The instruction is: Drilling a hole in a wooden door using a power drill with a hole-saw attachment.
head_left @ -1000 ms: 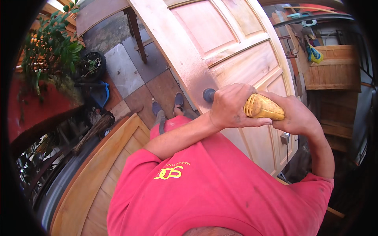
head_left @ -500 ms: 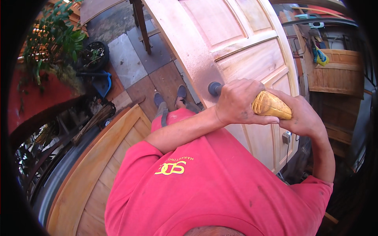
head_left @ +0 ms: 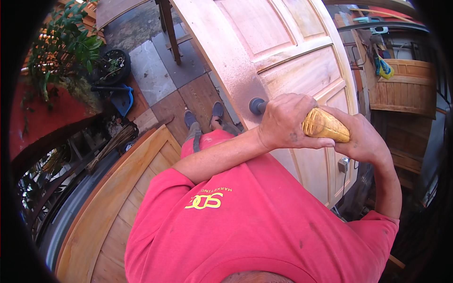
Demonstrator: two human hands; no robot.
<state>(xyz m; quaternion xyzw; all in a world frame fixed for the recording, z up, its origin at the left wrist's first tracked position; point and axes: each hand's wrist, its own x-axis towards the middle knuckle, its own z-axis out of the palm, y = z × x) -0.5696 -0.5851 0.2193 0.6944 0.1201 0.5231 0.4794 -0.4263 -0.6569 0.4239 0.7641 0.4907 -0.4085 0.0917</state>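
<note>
My left hand is closed around the front part of a yellow power tool with a slotted housing. A dark round knob-like end sticks out past my left fingers over the door's near rail. My right hand is wrapped around the tool's other side. Beneath both hands lies a pale, unpainted panelled wooden door. Brown dust speckles its rail beside the dark end. The tool's underside is hidden by my hands, so I cannot tell what touches the wood.
A second panelled door leans at lower left. A grey electrical box with a cord sits by the door's right side. Further left are a blue dustpan, a stick broom and a potted plant. A wooden stand leg rises behind.
Both hands and the tool stay almost in place. The brown dust on the door rail looks lighter and more speckled than before.
</note>
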